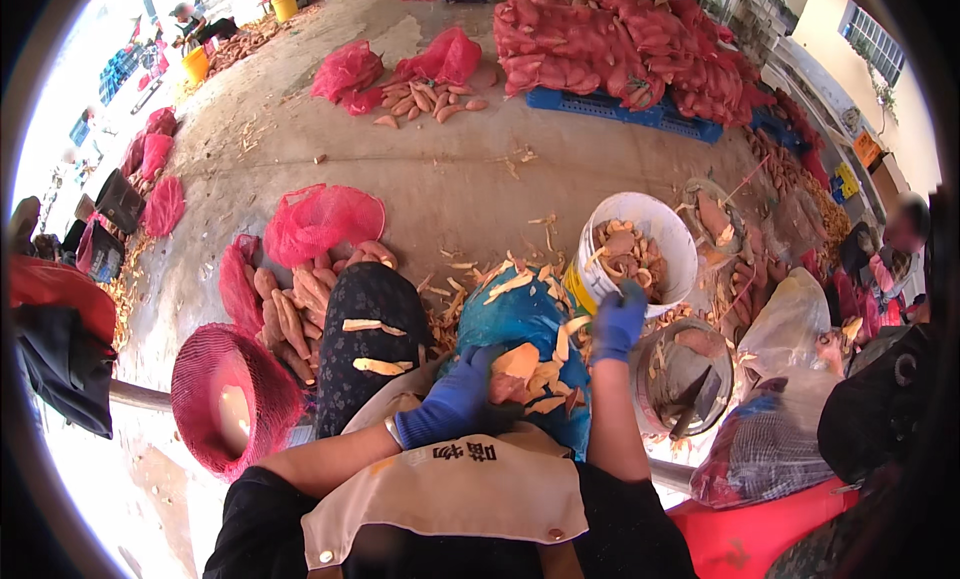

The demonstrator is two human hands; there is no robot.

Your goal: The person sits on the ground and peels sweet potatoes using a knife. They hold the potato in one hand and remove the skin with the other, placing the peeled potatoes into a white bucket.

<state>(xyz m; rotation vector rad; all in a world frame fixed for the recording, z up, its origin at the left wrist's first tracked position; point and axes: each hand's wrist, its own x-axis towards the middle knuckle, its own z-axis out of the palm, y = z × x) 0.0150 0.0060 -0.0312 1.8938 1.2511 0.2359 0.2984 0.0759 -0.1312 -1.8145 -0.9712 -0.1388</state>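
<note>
My left hand (pixel 447 403), in a blue knitted glove with dark fingers, is closed around a partly peeled sweet potato (pixel 513 372) over my lap. Pale flesh shows on its upper part, and reddish skin remains below. Long peel strips lie around it on a blue plastic sheet (pixel 490 319) covering my right leg. My right hand (pixel 618 324), also gloved in blue, is at the near rim of a white bucket (pixel 678 247). Its fingers look curled, and what they hold, if anything, is hidden. Inside the bucket are several sweet potato pieces (pixel 628 254).
Whole sweet potatoes (pixel 290 324) and a red mesh sack (pixel 325 222) lie beyond my left leg. A mesh-covered tub (pixel 237 401) stands at left. To the right are a round container (pixel 687 384) and a plastic bag (pixel 770 434). Filled sacks (pixel 600 49) rest on blue pallets (pixel 620 112).
</note>
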